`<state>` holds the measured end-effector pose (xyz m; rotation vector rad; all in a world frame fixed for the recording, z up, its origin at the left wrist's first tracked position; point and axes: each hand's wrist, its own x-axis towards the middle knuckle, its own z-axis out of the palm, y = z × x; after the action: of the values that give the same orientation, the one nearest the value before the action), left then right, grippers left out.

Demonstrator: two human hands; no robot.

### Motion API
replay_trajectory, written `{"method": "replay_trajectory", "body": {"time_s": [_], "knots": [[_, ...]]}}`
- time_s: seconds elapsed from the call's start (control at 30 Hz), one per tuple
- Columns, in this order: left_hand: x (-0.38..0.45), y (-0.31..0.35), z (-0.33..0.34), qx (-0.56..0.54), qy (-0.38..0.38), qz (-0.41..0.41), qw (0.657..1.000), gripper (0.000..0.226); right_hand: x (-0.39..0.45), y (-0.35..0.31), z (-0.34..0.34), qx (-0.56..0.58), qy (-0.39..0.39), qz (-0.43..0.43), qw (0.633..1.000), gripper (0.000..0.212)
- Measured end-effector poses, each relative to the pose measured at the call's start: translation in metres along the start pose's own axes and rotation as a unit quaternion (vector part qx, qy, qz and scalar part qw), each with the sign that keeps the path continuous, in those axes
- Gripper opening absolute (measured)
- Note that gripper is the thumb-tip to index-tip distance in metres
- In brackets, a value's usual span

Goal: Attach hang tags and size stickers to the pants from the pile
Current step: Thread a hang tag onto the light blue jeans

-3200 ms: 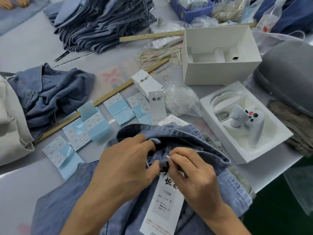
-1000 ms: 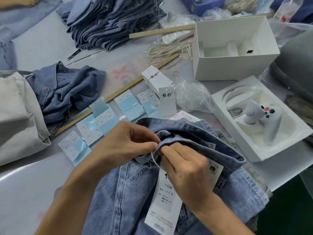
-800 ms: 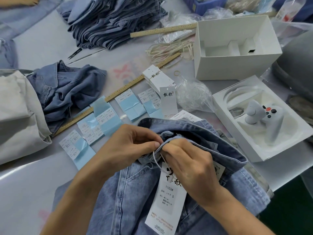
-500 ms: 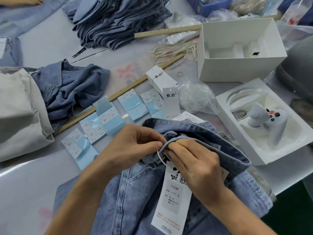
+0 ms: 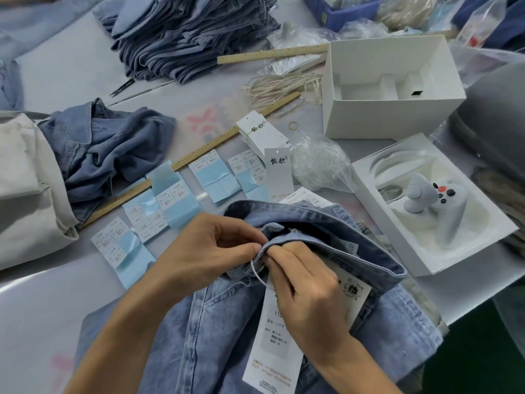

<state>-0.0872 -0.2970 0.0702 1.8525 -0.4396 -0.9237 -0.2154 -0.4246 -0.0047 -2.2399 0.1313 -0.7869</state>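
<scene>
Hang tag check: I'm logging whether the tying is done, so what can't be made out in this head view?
- Hang tag: upper part hidden under the right hand; print too small to read.
- String: knot or loop end hidden between the fingertips of the left hand and right hand.
- Size stickers: text too small.
- Jeans: legs cut off by the bottom edge.
</scene>
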Motion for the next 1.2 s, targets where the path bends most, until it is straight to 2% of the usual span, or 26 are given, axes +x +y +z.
{"method": "replay_trajectory", "body": {"time_s": [0.13, 0.27, 0.37, 0.43, 0.53, 0.77, 0.97, 1.03, 1.1, 1.2], "knots": [[-0.002, -0.002, -0.001, 0.045, 0.025, 0.008, 0.999, 0.01, 0.001, 0.001, -0.003, -0.023, -0.029, -0.003, 0.999, 0.014], [-0.003, 0.0, 0.003, 0.183, 0.065, 0.046, 0.98, 0.008, 0.006, 0.001, -0.003, 0.022, -0.037, 0.036, 0.998, 0.012], [-0.005, 0.003, 0.003, 0.229, 0.058, 0.059, 0.97, 0.014, 0.006, -0.002, 0.0, 0.043, -0.024, 0.05, 0.997, 0.01], [-0.005, 0.004, 0.001, 0.195, 0.046, 0.052, 0.978, 0.015, 0.005, -0.003, 0.0, 0.056, 0.0, 0.05, 0.997, 0.008], [-0.003, 0.006, -0.003, 0.087, 0.019, 0.019, 0.996, 0.015, 0.005, -0.004, 0.0, 0.079, 0.037, 0.039, 0.995, 0.006], [-0.002, 0.003, -0.004, 0.056, 0.011, 0.023, 0.998, 0.016, 0.009, 0.0, -0.001, 0.066, 0.022, 0.036, 0.997, 0.008], [0.0, 0.002, 0.0, 0.074, 0.001, 0.026, 0.997, 0.02, 0.003, 0.001, -0.003, 0.031, -0.005, 0.019, 0.999, 0.012], [0.0, 0.001, 0.001, 0.086, -0.001, 0.033, 0.996, 0.021, 0.004, -0.002, -0.004, 0.036, -0.008, 0.048, 0.998, 0.01], [0.0, 0.0, 0.002, 0.099, 0.008, 0.045, 0.994, 0.02, 0.007, -0.005, -0.005, 0.092, -0.01, 0.123, 0.988, 0.013], [0.0, -0.003, 0.003, 0.115, 0.022, 0.048, 0.992, 0.019, 0.011, -0.008, -0.01, 0.231, -0.055, 0.256, 0.937, 0.016]]}}
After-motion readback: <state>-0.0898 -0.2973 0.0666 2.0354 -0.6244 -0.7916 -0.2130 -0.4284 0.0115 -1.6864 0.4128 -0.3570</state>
